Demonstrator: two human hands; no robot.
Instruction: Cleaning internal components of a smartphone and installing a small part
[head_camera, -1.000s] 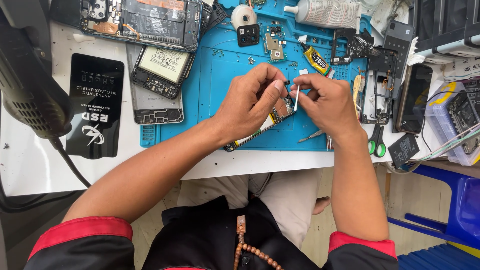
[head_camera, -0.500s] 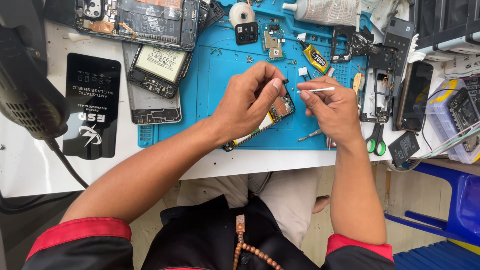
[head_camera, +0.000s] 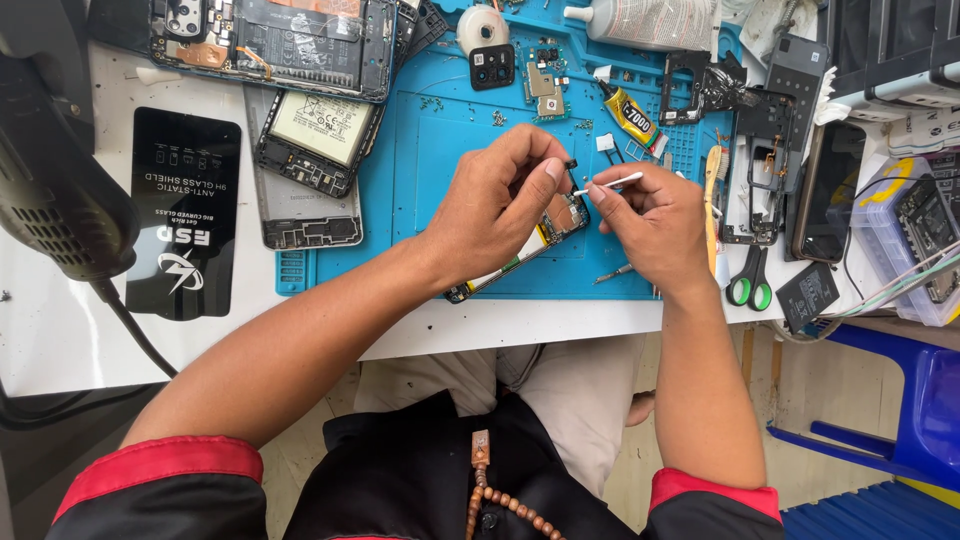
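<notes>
Cotton swab (head_camera: 612, 183) pinched in my right hand (head_camera: 655, 225), tip near the small black part (head_camera: 571, 163) my left hand (head_camera: 500, 205) pinches above the opened phone (head_camera: 530, 245).

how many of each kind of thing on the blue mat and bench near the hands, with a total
opened phones: 3
glue tubes: 2
scissors: 1
cotton swab: 1
black packet: 1
total: 8

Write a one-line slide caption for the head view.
Left hand pinches a small dark part while the right hand holds a white swab over an opened phone on a blue mat.
</notes>
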